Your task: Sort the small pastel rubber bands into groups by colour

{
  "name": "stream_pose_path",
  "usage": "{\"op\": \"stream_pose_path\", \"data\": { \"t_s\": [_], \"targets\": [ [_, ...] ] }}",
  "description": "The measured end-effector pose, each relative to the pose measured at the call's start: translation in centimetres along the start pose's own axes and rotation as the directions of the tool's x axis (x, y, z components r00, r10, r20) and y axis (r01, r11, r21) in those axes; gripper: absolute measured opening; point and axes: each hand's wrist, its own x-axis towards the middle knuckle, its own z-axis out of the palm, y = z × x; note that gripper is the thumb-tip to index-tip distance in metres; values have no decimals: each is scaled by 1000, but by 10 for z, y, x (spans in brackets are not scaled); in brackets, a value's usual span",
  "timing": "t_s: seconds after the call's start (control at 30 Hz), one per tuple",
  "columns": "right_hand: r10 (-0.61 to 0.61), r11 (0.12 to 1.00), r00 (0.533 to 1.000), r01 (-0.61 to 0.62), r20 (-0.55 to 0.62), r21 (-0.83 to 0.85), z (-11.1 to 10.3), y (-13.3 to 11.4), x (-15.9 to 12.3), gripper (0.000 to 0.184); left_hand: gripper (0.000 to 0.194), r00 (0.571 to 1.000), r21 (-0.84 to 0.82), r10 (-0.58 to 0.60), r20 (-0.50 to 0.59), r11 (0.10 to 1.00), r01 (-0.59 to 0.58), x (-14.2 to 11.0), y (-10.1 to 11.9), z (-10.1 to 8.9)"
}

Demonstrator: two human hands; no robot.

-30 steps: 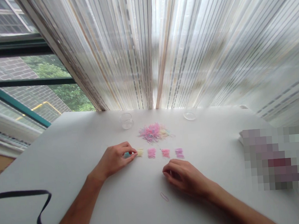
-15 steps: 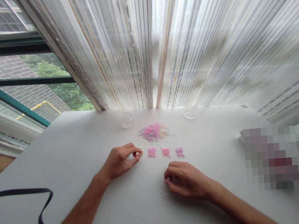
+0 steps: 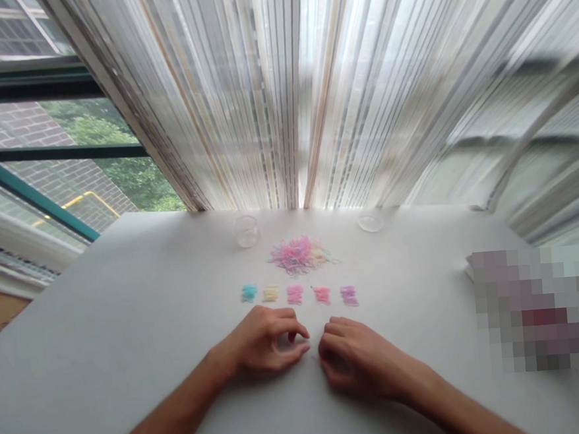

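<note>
My left hand (image 3: 273, 340) hovers over the white table, thumb and forefinger curved toward each other with a small gap; I see nothing between them. Close by on its right, my right hand (image 3: 356, 358) rests with fingers curled in. A faint pinkish strand, seemingly a rubber band (image 3: 316, 358), shows at its fingertips; the inside of that hand is hidden. Beyond the hands lies a row of small rubber band bundles: turquoise (image 3: 248, 293), pale yellow (image 3: 270, 294), pink (image 3: 295, 294), coral pink (image 3: 321, 295) and purple (image 3: 348, 295).
Behind the row is a loose heap of mixed pastel rubber bands (image 3: 299, 254). A clear round container (image 3: 246, 232) stands at the back left, a clear shallow dish or lid (image 3: 370, 221) at the back right. Something blurred out (image 3: 534, 309) occupies the right side. Striped curtains (image 3: 243, 114) hang behind.
My left hand has moved right and nearer, away from the yellow bundle, uncovering it and the turquoise one. The loop lying by my right hand no longer shows there. My right hand has barely moved.
</note>
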Motion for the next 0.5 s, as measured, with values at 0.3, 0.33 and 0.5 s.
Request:
{"op": "stream_pose_path", "data": {
  "t_s": [0.3, 0.33, 0.5],
  "targets": [
    [26, 999, 1000, -25, -12, 47, 0, 4, 2, 12, 9, 999, 48, 33, 35, 998, -34, -2, 1, 16],
    [32, 998, 999, -32, -7, 62, -1, 4, 2, 12, 9, 999, 47, 35, 30, 998, -36, -2, 1, 17],
    [48, 991, 999, -49, 11, 122, -5, 4, 1, 6, 9, 999, 50, 36, 18, 998, -37, -2, -1, 17]
  ]
}}
